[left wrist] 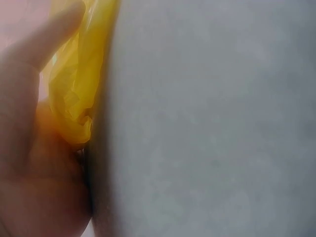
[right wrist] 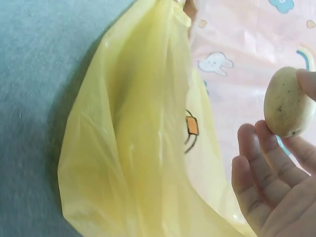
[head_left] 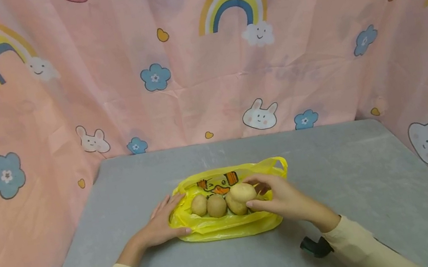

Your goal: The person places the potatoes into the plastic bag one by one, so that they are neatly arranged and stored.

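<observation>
A yellow plastic bag (head_left: 237,230) with a printed duck face lies on the grey table, its mouth spread wide. Several potatoes (head_left: 216,206) sit in a row inside it. My right hand (head_left: 278,196) pinches a pale potato (head_left: 243,192) between thumb and fingers, over the others at the right. In the right wrist view that potato (right wrist: 287,103) is oval with small dark specks, and the other fingers are partly spread. My left hand (head_left: 163,223) rests against the bag's left side, thumb at the front edge and fingers farther back. Its thumb touches the yellow plastic (left wrist: 91,59) in the left wrist view.
The grey tabletop (head_left: 356,184) stretches around the bag. A pink curtain (head_left: 200,102) printed with rainbows, rabbits and flowers hangs behind and along both sides. A bag handle loop (head_left: 284,166) stands up at the back right. Dark wrist mounts sit below both hands.
</observation>
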Demonstrator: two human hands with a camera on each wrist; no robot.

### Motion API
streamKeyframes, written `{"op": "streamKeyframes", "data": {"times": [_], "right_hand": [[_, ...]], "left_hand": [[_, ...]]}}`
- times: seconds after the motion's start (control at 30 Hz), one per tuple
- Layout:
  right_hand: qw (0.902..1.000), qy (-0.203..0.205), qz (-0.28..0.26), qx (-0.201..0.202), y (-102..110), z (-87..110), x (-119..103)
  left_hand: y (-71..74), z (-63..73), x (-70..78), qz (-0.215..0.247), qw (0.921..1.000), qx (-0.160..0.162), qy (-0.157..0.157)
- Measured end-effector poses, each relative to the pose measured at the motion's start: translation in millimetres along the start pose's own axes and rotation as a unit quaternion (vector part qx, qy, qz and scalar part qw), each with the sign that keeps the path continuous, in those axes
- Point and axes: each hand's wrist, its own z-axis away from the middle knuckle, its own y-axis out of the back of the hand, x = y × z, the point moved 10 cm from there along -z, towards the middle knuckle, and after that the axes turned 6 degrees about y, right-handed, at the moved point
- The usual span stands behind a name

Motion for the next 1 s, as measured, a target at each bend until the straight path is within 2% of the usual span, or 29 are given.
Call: {"op": "streamKeyframes", "data": {"times": [0.17,0.47,0.77,1.0], "right_hand": [[0.9997,-0.020,-0.011,0.001,-8.1,-10.4,6.8],[0.9976,-0.068,0.013,0.011,-17.7,-30.7,25.0],[0.9959,-0.088,0.023,-0.004,-26.4,-46.3,34.6],[0.9933,-0.114,-0.005,-0.019,-36.3,-55.4,46.1]], "left_hand": [[-0.3,-0.1,-0.5,-0.004,1.0000,0.000,0.001],[0.3,0.8,0.3,-0.001,1.0000,0.002,-0.002],[-0.5,0.2,2.3,-0.004,1.0000,-0.002,0.003],[-1.1,0.3,2.3,-0.004,1.0000,0.000,-0.004]]}}
